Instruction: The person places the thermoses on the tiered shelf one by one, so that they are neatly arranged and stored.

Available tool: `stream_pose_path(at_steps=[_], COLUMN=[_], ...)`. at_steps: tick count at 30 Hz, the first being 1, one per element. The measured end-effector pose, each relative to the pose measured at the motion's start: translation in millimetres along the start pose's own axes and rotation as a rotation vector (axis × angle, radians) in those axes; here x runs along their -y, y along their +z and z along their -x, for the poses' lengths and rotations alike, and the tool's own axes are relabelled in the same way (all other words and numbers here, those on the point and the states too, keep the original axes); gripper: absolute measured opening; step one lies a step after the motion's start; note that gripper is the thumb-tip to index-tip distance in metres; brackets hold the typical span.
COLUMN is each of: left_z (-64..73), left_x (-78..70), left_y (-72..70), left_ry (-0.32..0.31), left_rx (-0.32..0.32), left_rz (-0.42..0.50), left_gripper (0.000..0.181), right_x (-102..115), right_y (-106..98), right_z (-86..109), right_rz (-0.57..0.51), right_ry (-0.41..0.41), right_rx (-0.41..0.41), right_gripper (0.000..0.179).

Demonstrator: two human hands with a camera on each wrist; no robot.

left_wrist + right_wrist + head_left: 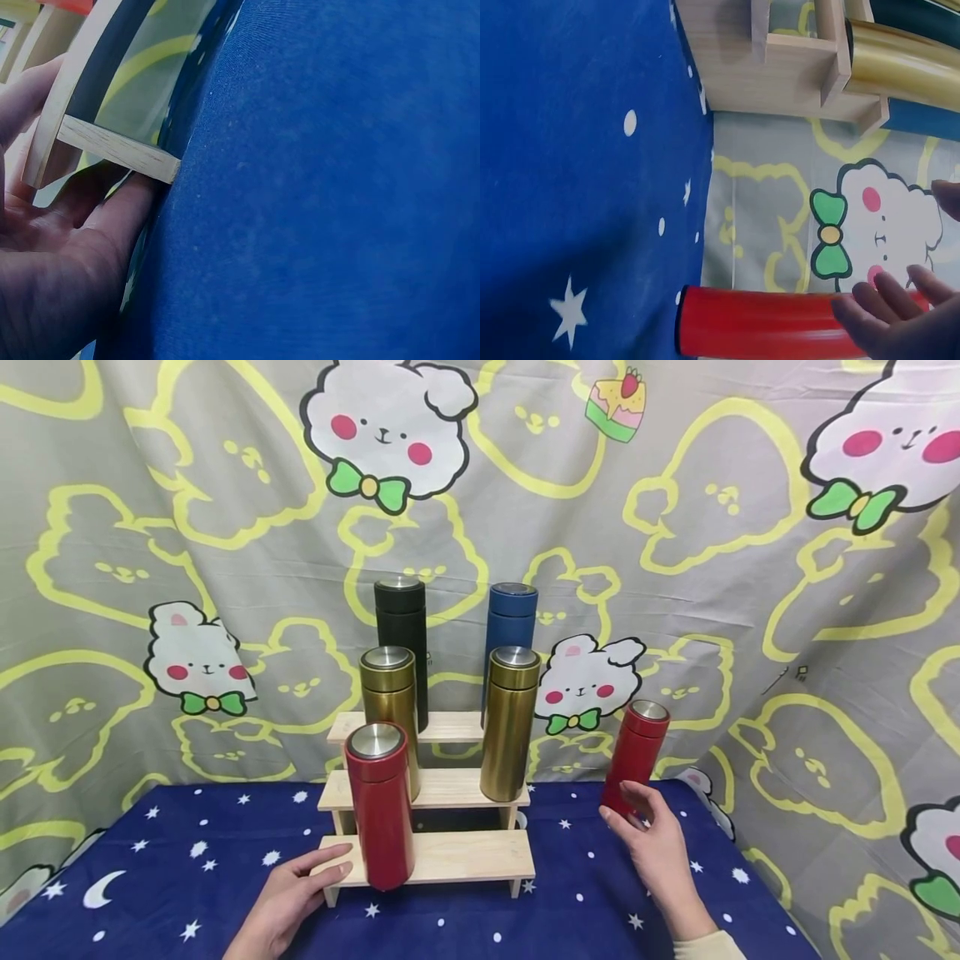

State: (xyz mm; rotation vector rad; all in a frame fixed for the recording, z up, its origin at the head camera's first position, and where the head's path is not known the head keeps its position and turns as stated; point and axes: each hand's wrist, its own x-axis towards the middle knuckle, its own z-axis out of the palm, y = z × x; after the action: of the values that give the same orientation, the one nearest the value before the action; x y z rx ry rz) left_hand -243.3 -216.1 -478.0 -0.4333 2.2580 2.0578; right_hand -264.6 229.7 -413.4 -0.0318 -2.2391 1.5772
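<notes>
My left hand (287, 897) grips the left end of the lowest step of a three-tier wooden stand (472, 856). In the left wrist view, its fingers lie around the board end and a leg (124, 148). A red thermos bottle (384, 827) with a silver lid top stands at the left of that step, its base at the front edge. Off to the right, a second red thermos bottle (639, 747) stands on the cloth. Beside it is my right hand (658, 847), fingers spread and loosely bent; in the right wrist view the hand (900, 311) overlaps the bottle (765, 322).
Two gold bottles (390, 693) (510, 735) stand on the middle step. Behind them, a black bottle (401, 627) and a blue bottle (512, 614) are on the top step. A dark blue starry cloth (217, 877) covers the table, and a patterned curtain (675, 610) hangs behind.
</notes>
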Motion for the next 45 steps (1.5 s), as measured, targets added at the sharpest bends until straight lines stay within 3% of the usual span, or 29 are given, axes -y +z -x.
stream_pose_path(at_steps=[25,45], left_z=[-0.3,-1.5], left_x=[0.5,3.6], left_y=[0.1,-0.6], left_ry=[0.013,0.017], left_rx=[-0.001,-0.008], left_rz=[0.009,-0.002], left_gripper=[0.053,0.05], right_x=[-18,-44], right_y=[-17,-21], right_z=[-14.8,-51.3], right_rz=[0.139,0.137], right_ry=[0.099,0.146], right_rx=[0.001,-0.022], right_gripper=[0.095,0.102])
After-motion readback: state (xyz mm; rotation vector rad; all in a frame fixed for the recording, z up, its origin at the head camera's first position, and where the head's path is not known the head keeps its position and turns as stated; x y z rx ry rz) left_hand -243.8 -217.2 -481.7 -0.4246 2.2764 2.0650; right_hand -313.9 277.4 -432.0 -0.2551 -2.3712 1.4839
